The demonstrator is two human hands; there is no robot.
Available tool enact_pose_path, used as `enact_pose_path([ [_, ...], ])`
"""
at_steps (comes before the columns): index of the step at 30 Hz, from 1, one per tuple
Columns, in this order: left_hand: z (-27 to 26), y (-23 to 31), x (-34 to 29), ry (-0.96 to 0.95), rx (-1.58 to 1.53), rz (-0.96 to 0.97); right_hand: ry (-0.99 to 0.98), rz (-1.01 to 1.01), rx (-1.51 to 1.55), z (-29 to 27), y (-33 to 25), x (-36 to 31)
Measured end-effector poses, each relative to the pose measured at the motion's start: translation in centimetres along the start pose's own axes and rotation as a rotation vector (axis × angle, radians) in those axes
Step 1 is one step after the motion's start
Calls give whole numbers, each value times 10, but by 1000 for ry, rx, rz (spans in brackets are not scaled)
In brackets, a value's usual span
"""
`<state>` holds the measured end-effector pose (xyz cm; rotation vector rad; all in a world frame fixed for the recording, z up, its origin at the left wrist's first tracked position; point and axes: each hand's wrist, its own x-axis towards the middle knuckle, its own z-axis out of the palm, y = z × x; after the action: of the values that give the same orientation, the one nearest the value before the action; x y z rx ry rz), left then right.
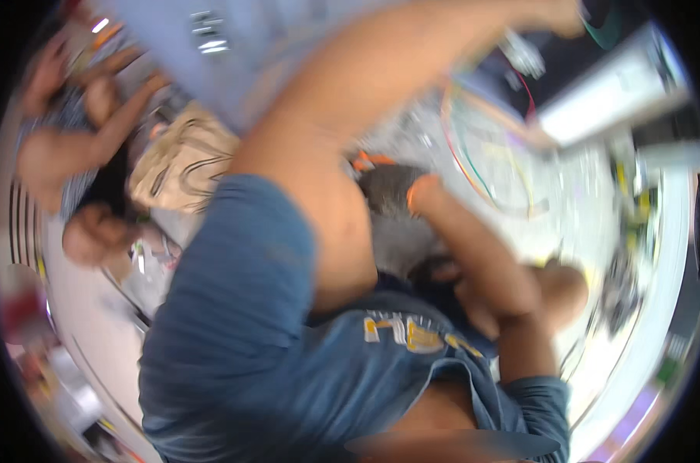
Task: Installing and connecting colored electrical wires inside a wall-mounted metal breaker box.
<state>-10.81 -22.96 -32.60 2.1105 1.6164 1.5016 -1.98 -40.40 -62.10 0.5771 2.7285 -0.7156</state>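
My left arm reaches up and across to the far right, where my left hand (562, 17) shows only partly at the picture's top edge. Next to it is a curved dark green thing (603, 29); blur hides whether the hand touches it. Lower down, my right hand (425, 194) is near my body beside a dark grey object (392, 187). Orange shows at the hand's edge, and an orange piece (371, 160) lies just beyond the grey object. The fingers of both hands are smeared or hidden.
Thin red, green and yellow wires (473, 179) loop over a pale grey surface. A bright white panel (597, 92) stands at the far right. A large blue-grey panel (188, 58) fills the far left, near a tan bag (184, 162). Another person (64, 158) sits at the left.
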Motion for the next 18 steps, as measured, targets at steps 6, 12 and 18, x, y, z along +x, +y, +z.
enact_pose_path([
  [6,26,-11,1,-239,239,-7,601,-139,-327,90,3,68],
  [12,7,-12,16,-121,-55,-75,407,-93,-251,84,43,68],
  [18,7,-15,20,-163,-10,-149,227,69,-158,89,71,77],
])
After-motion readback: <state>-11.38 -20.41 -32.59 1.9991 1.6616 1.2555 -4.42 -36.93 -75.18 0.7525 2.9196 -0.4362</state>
